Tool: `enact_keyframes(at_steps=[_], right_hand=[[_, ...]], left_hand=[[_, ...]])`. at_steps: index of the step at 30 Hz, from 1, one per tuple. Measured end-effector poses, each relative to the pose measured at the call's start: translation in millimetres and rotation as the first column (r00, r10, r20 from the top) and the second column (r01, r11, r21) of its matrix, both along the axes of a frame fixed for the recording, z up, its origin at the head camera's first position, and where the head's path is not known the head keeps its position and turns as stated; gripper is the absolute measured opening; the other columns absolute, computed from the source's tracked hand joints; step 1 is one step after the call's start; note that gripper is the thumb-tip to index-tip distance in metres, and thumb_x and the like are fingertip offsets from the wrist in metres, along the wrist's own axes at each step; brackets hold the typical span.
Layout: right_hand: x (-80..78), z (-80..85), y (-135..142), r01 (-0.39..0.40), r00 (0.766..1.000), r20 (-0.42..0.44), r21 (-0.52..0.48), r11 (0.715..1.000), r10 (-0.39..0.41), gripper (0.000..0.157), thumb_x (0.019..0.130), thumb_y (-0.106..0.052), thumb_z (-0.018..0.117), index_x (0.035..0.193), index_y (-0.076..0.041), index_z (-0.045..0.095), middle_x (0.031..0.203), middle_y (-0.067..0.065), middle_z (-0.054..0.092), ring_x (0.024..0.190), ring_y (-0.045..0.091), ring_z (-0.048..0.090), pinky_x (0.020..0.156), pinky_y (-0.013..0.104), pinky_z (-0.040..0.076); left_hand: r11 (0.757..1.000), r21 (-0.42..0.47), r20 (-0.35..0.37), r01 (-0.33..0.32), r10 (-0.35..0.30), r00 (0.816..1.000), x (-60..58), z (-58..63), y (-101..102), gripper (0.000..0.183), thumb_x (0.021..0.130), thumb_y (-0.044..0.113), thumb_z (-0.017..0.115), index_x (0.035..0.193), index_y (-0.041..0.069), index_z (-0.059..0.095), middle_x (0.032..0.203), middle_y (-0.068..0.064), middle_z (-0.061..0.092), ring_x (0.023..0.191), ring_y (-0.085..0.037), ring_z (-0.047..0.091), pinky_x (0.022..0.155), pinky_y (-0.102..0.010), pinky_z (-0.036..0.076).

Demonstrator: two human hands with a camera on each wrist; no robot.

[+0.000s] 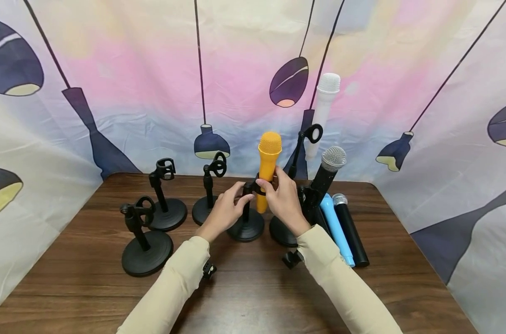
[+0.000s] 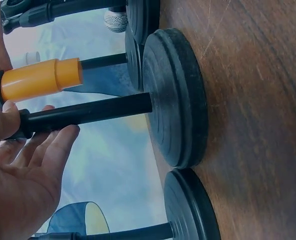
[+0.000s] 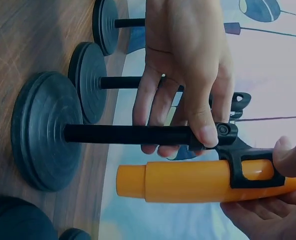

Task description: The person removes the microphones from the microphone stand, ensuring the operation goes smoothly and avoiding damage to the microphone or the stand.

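A yellow-orange microphone [image 1: 269, 148] sits upright in the clip of a black desktop microphone stand [image 1: 246, 229] at the middle of the table. My left hand [image 1: 225, 208] grips the top of the stand's pole; in the right wrist view its thumb presses beside the clip joint. My right hand [image 1: 285, 200] holds the microphone at the clip, thumb on the near side and fingers behind it. The microphone's lower end [image 2: 68, 74] pokes out below the clip, beside the pole. The round base [image 3: 48, 132] rests on the table.
Three black stands with bare clips [image 1: 146, 250] stand to the left. Rightward, a silver-headed black microphone [image 1: 334, 159] and a white microphone [image 1: 328, 88] rise near other stands. A blue microphone [image 1: 336, 229] and another black microphone [image 1: 351, 232] lie at the table's right.
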State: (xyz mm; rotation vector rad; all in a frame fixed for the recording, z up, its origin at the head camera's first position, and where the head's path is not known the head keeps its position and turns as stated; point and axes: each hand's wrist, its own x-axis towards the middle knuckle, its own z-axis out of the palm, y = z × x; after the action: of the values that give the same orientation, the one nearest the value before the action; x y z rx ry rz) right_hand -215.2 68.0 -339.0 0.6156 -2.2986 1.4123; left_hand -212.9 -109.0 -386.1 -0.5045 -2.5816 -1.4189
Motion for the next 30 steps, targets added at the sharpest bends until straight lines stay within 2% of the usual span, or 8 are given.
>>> enact_keyframes(at_steps=[8, 20, 22, 24, 27, 30], right_hand=[[9.1, -0.5, 2, -0.008, 0.999, -0.05, 0.059, 0.998, 0.011, 0.031, 0.098, -0.017, 0.069, 0.122, 0.001, 0.06, 0.108, 0.014, 0.067, 0.094, 0.026, 0.07, 0.078, 0.04, 0.058], [22.1, 1.7, 1, -0.054, 0.998, -0.036, 0.07, 0.996, 0.057, 0.036, 0.097, -0.016, 0.071, 0.127, 0.0, 0.059, 0.112, 0.013, 0.067, 0.105, 0.025, 0.07, 0.084, 0.038, 0.058], [24.1, 2.0, 0, -0.066, 0.997, -0.03, 0.067, 0.996, 0.068, 0.036, 0.096, -0.015, 0.071, 0.127, 0.0, 0.058, 0.113, 0.013, 0.067, 0.107, 0.025, 0.07, 0.085, 0.037, 0.058], [26.1, 1.7, 0, -0.074, 0.997, -0.028, 0.063, 0.995, 0.075, 0.036, 0.096, -0.015, 0.071, 0.127, 0.0, 0.059, 0.114, 0.013, 0.067, 0.107, 0.025, 0.07, 0.085, 0.037, 0.058], [30.2, 1.4, -1, -0.085, 0.996, -0.032, 0.061, 0.995, 0.087, 0.035, 0.096, -0.014, 0.071, 0.126, -0.001, 0.06, 0.112, 0.012, 0.067, 0.105, 0.024, 0.071, 0.083, 0.035, 0.058], [34.3, 1.1, -1, -0.102, 0.994, -0.034, 0.06, 0.993, 0.104, 0.033, 0.096, -0.014, 0.071, 0.124, -0.001, 0.061, 0.112, 0.012, 0.068, 0.103, 0.023, 0.071, 0.082, 0.034, 0.059]], left_hand=[[0.999, -0.043, 0.037, 0.004, -0.003, 0.999, 13.2, 4.5, -4, 0.032, 0.106, 0.028, 0.056, 0.135, 0.016, 0.054, 0.123, -0.006, 0.068, 0.118, -0.025, 0.065, 0.096, -0.047, 0.053], [0.996, -0.092, 0.028, 0.017, -0.015, 0.999, 32.4, 10.8, -10, 0.027, 0.107, 0.027, 0.055, 0.13, 0.014, 0.051, 0.118, -0.008, 0.069, 0.112, -0.025, 0.068, 0.09, -0.046, 0.055], [0.995, -0.101, 0.028, 0.02, -0.017, 0.999, 35.5, 11.7, -12, 0.026, 0.107, 0.027, 0.055, 0.129, 0.013, 0.051, 0.114, -0.007, 0.069, 0.106, -0.025, 0.069, 0.085, -0.044, 0.056], [0.993, -0.111, 0.028, 0.03, -0.027, 0.999, 38.6, 12.7, -14, 0.026, 0.107, 0.027, 0.055, 0.128, 0.013, 0.05, 0.106, -0.007, 0.068, 0.094, -0.022, 0.069, 0.076, -0.04, 0.055], [0.991, -0.126, 0.026, 0.048, -0.045, 0.999, 43.1, 14.3, -17, 0.024, 0.107, 0.027, 0.055, 0.125, 0.012, 0.05, 0.09, -0.007, 0.063, 0.071, -0.018, 0.06, 0.063, -0.034, 0.047], [0.988, -0.145, 0.023, 0.06, -0.057, 0.998, 47.1, 17.1, -20, 0.022, 0.106, 0.026, 0.057, 0.122, 0.012, 0.05, 0.081, -0.005, 0.057, 0.063, -0.016, 0.052, 0.059, -0.031, 0.043]])
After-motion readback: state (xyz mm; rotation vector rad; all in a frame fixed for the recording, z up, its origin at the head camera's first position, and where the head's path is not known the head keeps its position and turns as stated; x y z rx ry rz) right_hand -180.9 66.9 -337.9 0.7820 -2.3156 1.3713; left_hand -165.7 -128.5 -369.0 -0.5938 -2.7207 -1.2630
